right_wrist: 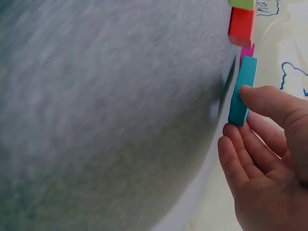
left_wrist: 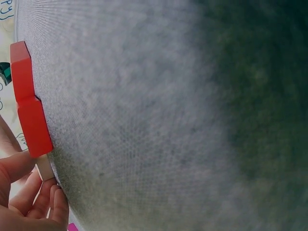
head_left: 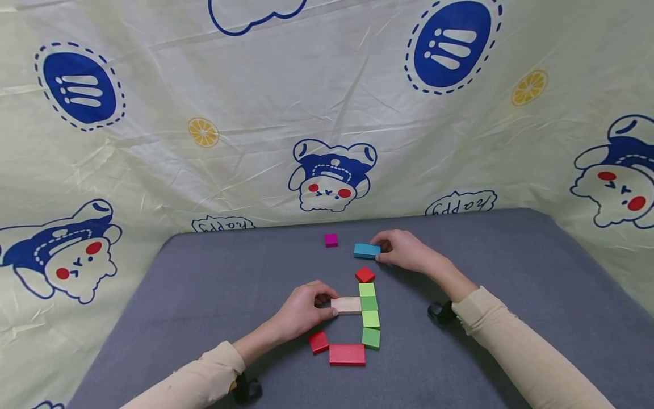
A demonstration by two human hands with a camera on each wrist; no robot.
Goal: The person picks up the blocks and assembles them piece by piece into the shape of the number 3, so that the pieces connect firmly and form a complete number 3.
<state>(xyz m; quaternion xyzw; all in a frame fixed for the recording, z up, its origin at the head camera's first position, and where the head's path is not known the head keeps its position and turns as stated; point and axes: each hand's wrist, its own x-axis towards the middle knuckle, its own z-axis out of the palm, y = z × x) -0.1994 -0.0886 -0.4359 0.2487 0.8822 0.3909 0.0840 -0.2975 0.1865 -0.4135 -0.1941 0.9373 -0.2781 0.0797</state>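
Observation:
My left hand [head_left: 309, 304] pinches the left end of a plain wooden block [head_left: 347, 305], whose other end meets a column of green blocks [head_left: 369, 304]. In the left wrist view, thumb and fingers stand on either side of that wooden block [left_wrist: 45, 168]. Farther back, my right hand [head_left: 406, 250] grips a blue block [head_left: 365, 250] by its right end. The right wrist view shows the thumb against the blue block [right_wrist: 243, 91], with the fingers behind and below. A small red block [head_left: 365, 275] sits turned at the top of the green column.
A magenta block [head_left: 331, 240] lies left of the blue one. Nearer me are a long red block [head_left: 347, 355] and a tilted smaller red block [head_left: 319, 342]. All are on a grey table [head_left: 214, 284], backed by a printed curtain [head_left: 245, 165].

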